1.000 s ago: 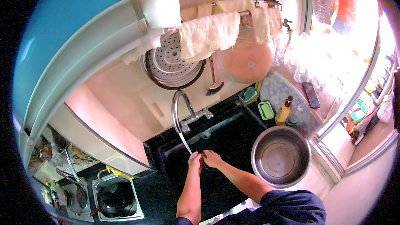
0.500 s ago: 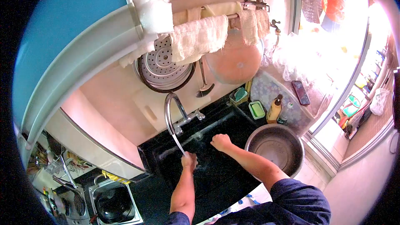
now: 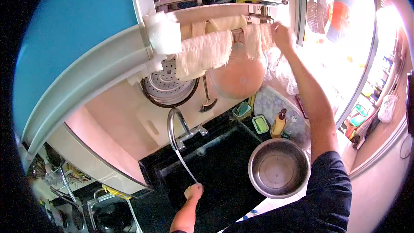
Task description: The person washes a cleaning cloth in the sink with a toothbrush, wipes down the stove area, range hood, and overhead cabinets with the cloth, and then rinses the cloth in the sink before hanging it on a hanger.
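My left hand (image 3: 193, 191) is closed, low over the black sink (image 3: 228, 168). A thin whitish line runs from the spout of the curved faucet (image 3: 173, 127) to its fingers; I cannot tell what, if anything, the fist holds. Raised on the right, my right hand (image 3: 282, 36) is at the end of the towel rail, slightly blurred. Its fingertips are right beside a cream cloth (image 3: 254, 41) that hangs there. Another frayed cloth (image 3: 206, 56) drapes over the rail further left.
A metal basin (image 3: 280, 168) stands right of the sink. Behind it are a pump bottle (image 3: 279, 123) and a green soap dish (image 3: 260, 124). A perforated steamer plate (image 3: 169, 77), a ladle (image 3: 208, 103) and a peach-coloured round item (image 3: 241, 75) hang on the wall.
My right hand has risen from above the sink to the rail's right end. My left hand sits lower in view, with a longer whitish line reaching it. The view has tilted up slightly.
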`<state>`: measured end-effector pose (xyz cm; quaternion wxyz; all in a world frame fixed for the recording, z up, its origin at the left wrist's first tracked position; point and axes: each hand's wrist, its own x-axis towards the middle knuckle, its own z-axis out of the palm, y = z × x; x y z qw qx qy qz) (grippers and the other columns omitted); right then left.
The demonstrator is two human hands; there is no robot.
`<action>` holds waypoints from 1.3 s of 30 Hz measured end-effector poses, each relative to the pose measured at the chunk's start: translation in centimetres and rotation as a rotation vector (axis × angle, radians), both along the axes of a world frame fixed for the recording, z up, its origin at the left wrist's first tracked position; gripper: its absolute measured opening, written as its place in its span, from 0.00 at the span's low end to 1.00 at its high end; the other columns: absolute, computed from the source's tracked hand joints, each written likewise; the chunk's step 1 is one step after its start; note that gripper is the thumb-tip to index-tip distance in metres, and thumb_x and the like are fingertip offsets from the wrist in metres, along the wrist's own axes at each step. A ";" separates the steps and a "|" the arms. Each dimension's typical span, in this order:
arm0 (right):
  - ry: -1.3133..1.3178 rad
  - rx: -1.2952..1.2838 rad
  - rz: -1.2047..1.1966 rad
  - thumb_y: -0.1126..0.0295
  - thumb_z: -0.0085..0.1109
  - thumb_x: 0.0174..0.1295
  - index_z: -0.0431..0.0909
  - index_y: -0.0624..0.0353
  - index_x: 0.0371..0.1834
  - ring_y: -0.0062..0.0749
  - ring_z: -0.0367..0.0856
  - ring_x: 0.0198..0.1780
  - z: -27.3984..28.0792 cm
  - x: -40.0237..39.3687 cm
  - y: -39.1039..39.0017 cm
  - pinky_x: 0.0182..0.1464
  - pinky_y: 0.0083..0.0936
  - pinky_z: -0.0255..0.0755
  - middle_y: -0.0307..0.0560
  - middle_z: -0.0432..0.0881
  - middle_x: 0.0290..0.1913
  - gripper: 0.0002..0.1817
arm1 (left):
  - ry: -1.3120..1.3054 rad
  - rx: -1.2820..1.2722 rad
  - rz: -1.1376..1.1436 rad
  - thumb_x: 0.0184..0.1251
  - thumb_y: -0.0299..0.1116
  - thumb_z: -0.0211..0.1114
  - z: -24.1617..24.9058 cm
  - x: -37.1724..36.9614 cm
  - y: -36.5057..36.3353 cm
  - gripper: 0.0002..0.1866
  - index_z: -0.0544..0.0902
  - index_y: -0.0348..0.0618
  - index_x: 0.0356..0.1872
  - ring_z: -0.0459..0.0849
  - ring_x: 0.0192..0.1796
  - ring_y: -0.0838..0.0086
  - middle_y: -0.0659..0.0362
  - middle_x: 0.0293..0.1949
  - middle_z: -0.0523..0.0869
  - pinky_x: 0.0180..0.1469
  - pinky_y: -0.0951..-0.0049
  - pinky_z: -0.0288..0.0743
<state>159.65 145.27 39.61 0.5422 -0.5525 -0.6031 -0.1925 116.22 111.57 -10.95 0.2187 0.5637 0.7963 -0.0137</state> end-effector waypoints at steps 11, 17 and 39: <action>-0.080 -0.169 -0.250 0.47 0.53 0.62 0.83 0.69 0.45 0.59 0.82 0.52 13.9 4.6 3.4 0.56 0.48 0.74 0.71 0.82 0.46 0.30 | -0.131 0.000 -0.108 0.66 0.57 0.49 0.6 -1.4 1.4 0.29 0.86 0.39 0.36 0.87 0.42 0.50 0.41 0.38 0.86 0.48 0.54 0.79; -0.074 -0.048 0.010 0.50 0.57 0.60 0.79 0.63 0.37 0.45 0.84 0.43 14.7 5.6 2.8 0.47 0.43 0.77 0.56 0.81 0.36 0.22 | -0.222 -0.188 -0.177 0.64 0.59 0.51 -6.3 -4.4 3.0 0.29 0.86 0.41 0.37 0.86 0.43 0.50 0.43 0.40 0.87 0.48 0.57 0.79; 0.218 -0.830 0.651 0.65 0.66 0.59 0.75 0.63 0.33 0.39 0.80 0.26 -36.4 -23.0 -18.8 0.33 0.32 0.74 0.54 0.81 0.25 0.13 | -1.169 0.337 0.124 0.75 0.46 0.55 3.4 4.3 0.4 0.26 0.69 0.39 0.65 0.82 0.47 0.68 0.52 0.52 0.81 0.52 0.67 0.74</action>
